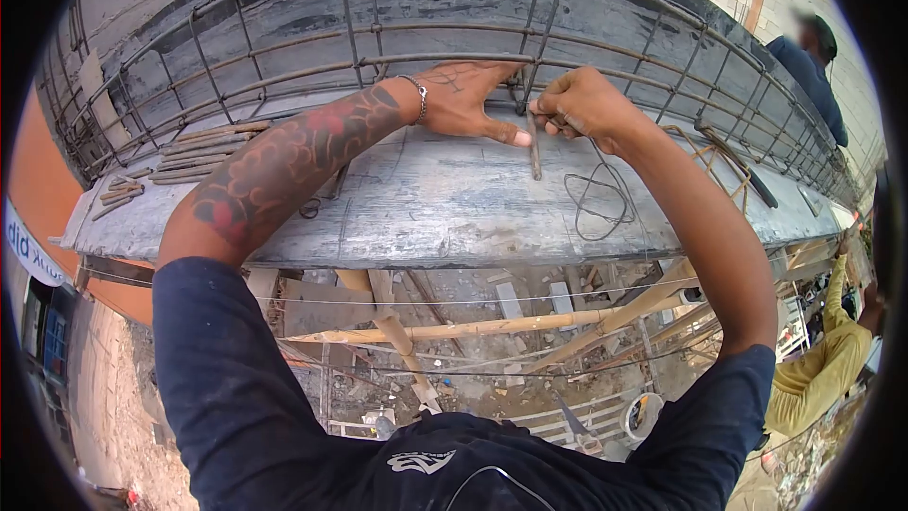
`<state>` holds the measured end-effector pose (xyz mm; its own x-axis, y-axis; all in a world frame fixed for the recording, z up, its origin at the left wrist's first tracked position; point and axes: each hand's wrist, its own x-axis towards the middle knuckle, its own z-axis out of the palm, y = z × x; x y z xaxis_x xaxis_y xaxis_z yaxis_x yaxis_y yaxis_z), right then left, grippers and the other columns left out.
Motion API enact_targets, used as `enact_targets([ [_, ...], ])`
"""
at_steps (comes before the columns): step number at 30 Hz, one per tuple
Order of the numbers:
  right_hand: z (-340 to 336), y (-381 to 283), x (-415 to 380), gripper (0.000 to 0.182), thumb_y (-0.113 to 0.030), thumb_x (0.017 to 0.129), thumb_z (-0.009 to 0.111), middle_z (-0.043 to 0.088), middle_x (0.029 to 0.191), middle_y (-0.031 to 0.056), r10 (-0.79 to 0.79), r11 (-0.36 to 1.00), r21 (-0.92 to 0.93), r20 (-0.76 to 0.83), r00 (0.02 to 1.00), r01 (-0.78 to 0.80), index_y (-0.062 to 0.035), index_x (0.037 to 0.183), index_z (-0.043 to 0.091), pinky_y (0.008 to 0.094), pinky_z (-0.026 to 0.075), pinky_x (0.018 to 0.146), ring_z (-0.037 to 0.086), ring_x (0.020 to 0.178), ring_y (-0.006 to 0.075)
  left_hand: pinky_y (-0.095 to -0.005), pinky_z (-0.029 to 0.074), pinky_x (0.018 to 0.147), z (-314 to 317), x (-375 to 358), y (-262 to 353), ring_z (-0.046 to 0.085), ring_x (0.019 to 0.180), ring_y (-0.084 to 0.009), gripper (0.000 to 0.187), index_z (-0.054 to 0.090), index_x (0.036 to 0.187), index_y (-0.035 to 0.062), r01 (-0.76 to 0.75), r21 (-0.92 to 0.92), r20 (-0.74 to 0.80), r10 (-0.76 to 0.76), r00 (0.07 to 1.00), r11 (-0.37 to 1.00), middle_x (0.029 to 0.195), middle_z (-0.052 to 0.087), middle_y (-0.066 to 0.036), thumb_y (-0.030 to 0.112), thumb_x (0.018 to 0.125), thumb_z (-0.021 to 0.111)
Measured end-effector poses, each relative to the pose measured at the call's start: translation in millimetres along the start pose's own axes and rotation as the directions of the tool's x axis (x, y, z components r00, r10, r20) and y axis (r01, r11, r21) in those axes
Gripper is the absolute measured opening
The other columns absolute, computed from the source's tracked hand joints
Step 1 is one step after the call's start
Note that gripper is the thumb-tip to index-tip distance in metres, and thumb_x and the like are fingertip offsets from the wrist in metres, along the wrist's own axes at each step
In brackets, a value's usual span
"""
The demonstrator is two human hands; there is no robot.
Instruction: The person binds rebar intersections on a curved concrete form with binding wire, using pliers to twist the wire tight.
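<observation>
A long cage of steel bars [454,58] runs across the formwork board [426,199]. My left hand [468,104] reaches to the cage's lower bars, fingers stretched out behind them and thumb apart, beside a short bar piece [535,156]. Just right of it, my right hand [586,109] is closed in a pinch near the same piece; what lies between its fingertips is too small to make out. A loose coil of thin wire [601,203] hangs below my right hand onto the board.
Short bar pieces [203,151] are piled at the left. A tool with dark handles [747,175] lies at the right. Below the board's front edge are bamboo poles [492,328] and rubble. One person [804,71] is at upper right, another in yellow [823,374] at lower right.
</observation>
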<state>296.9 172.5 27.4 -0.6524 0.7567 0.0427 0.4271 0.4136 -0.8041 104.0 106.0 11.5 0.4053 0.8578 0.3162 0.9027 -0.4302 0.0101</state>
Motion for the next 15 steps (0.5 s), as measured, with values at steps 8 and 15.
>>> enact_targets([
  [8, -1, -3, -2, 0.021, -0.012, 0.085, 0.064, 0.054, 0.057, 0.0024, -0.019, 0.999, 0.033, -0.018, 1.0, 0.02, 0.0014, 0.068, 0.065, 0.0258, 0.033, 0.045, 0.043, 0.05, 0.0087, -0.0461, 0.031, 0.11, -3, 29, 5, 0.035, 0.133, -0.0386, 0.114, 0.035, 0.139, -0.0003, 0.059, -0.123, 0.255, -0.026, 0.966, 0.991, 0.136, 0.043, -0.027, 0.084, 0.065, 0.052],
  [15, -1, -7, -9, 0.015, -0.006, 0.085, 0.062, 0.059, 0.061, 0.0076, -0.003, 1.0, -0.026, -0.039, 0.999, 0.001, 0.0063, 0.079, 0.069, 0.0278, 0.035, 0.046, 0.047, 0.052, 0.0117, -0.0482, 0.032, 0.109, 4, 34, 2, 0.036, 0.132, -0.0406, 0.118, 0.032, 0.14, -0.0011, 0.133, -0.108, 0.313, -0.093, 0.945, 0.985, 0.137, 0.04, -0.028, 0.087, 0.064, 0.048],
])
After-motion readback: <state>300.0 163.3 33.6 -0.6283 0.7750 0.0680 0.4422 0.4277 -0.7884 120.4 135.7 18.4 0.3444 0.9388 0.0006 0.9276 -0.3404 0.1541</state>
